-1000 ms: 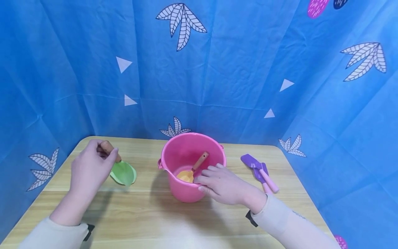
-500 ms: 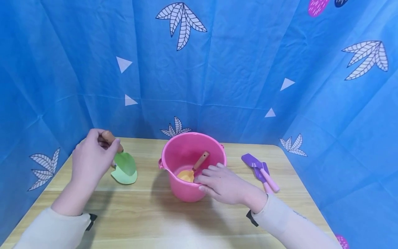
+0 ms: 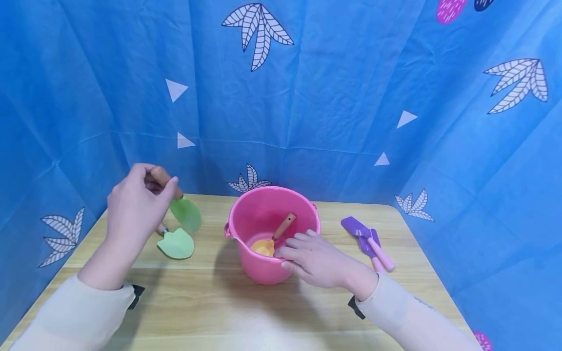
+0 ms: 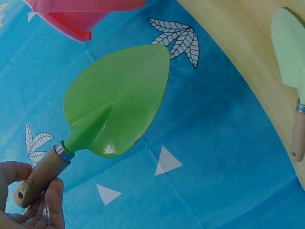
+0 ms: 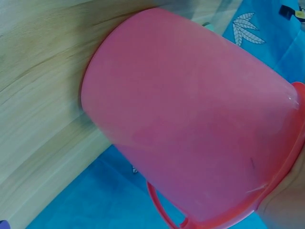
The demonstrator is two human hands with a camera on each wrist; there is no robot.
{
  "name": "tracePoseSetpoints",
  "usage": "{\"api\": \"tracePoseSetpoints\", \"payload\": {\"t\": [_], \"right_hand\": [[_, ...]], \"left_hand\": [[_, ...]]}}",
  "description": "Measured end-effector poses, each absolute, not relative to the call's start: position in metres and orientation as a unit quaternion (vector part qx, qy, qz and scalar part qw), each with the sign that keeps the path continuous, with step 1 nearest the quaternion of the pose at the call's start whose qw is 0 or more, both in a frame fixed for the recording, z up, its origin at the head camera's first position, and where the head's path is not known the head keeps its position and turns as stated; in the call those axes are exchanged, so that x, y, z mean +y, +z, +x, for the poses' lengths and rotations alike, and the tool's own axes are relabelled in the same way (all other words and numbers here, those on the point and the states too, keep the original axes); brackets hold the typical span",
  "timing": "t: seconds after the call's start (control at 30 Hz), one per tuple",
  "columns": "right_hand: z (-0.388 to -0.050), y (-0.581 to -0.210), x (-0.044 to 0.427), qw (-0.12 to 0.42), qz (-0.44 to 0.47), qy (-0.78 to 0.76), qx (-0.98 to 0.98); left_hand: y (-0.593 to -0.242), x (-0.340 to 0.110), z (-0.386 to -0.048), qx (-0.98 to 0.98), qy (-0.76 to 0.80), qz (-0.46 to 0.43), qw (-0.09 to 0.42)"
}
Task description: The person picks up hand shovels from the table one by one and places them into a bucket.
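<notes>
My left hand [image 3: 136,207] holds a bright green trowel [image 4: 119,98] by its wooden handle, lifted above the left side of the table. Below it lies a pale green trowel [image 3: 177,243] with a jagged-edged blade, its handle partly hidden in the head view. A pink bucket [image 3: 263,273] stands upright mid-table. My right hand [image 3: 316,261] grips the near right of its rim, thumb outside and fingers over the edge. Inside the bucket, a yellow scoop-like tool [image 3: 262,247] leans with its wooden handle against the wall. The right wrist view is mostly filled by the bucket's side.
Two purple tools [image 3: 354,227] with pink handles lie crossed on the table right of the bucket. A blue patterned curtain [image 3: 281,107] closes off the back and sides of the wooden table [image 3: 210,307].
My left hand has raised the bright green trowel up and slightly right, uncovering the pale green one beneath. The right hand and bucket have stayed in place.
</notes>
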State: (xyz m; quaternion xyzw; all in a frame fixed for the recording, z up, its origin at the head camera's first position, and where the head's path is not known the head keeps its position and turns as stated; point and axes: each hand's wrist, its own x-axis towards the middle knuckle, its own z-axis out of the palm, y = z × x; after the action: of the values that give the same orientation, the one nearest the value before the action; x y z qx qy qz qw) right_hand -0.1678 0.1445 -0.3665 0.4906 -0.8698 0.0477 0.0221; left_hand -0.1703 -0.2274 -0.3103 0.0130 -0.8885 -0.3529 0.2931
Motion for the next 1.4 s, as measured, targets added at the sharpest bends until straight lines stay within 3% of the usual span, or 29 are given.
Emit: {"api": "tracePoseSetpoints", "payload": {"t": [0.27, 0.67, 1.4], "right_hand": [[-0.169, -0.367, 0.143, 0.028, 0.496, 0.041, -0.867], [-0.169, -0.366, 0.145, 0.019, 0.493, 0.051, -0.869], [-0.168, -0.364, 0.147, 0.003, 0.491, 0.058, -0.869]], "left_hand": [[-0.3, -0.22, -0.171, -0.886, -0.36, 0.005, 0.292], [-0.283, -0.2, -0.169, -0.861, -0.375, -0.021, 0.344], [-0.268, -0.169, -0.164, -0.831, -0.404, -0.055, 0.378]]}}
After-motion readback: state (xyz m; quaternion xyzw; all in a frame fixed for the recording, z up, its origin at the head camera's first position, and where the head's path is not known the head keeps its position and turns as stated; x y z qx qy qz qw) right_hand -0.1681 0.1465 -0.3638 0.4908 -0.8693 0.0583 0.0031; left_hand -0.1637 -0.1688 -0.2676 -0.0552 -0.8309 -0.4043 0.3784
